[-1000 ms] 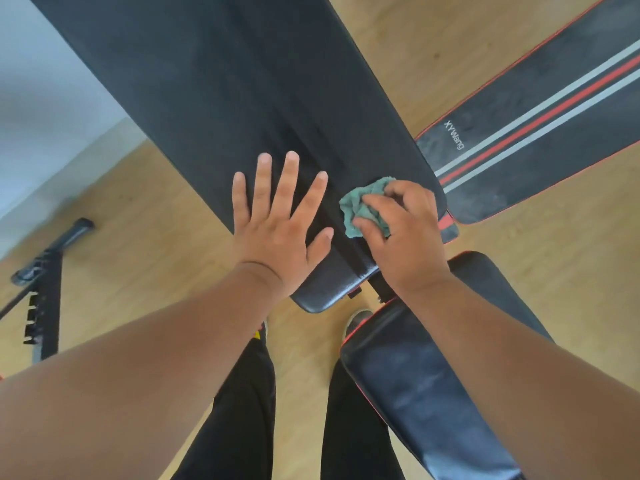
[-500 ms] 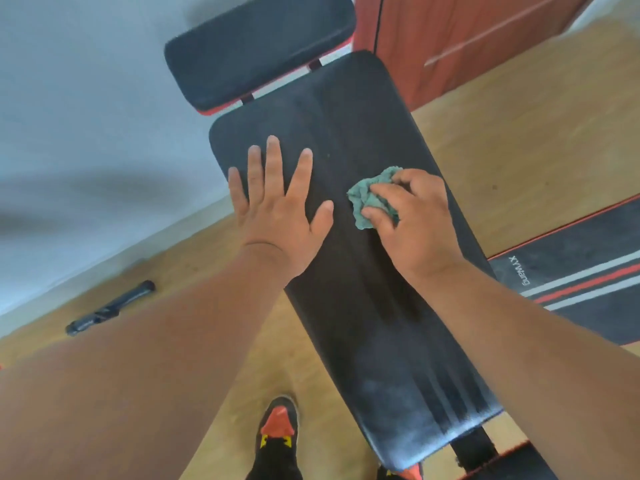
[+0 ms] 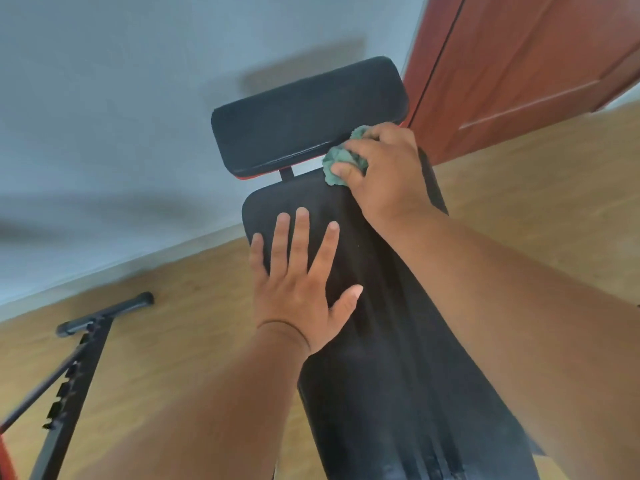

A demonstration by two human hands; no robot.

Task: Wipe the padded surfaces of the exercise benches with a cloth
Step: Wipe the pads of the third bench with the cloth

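From the head view we count two black pads on one bench: a long back pad (image 3: 388,341) and, beyond its far end, one small headrest pad (image 3: 308,112). Our left hand (image 3: 298,289) lies flat on the back pad, fingers straight and spread. Our right hand (image 3: 384,171) grips the one green cloth (image 3: 337,161), bunched at the back pad's far edge, just below the headrest pad. Left of the back pad, one black metal frame (image 3: 72,362) rests on the wooden floor (image 3: 166,341).

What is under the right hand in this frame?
The right hand grips a crumpled green cloth at the far end of the long bench pad, near the headrest pad. The cloth's covered part and the pad beneath are hidden.
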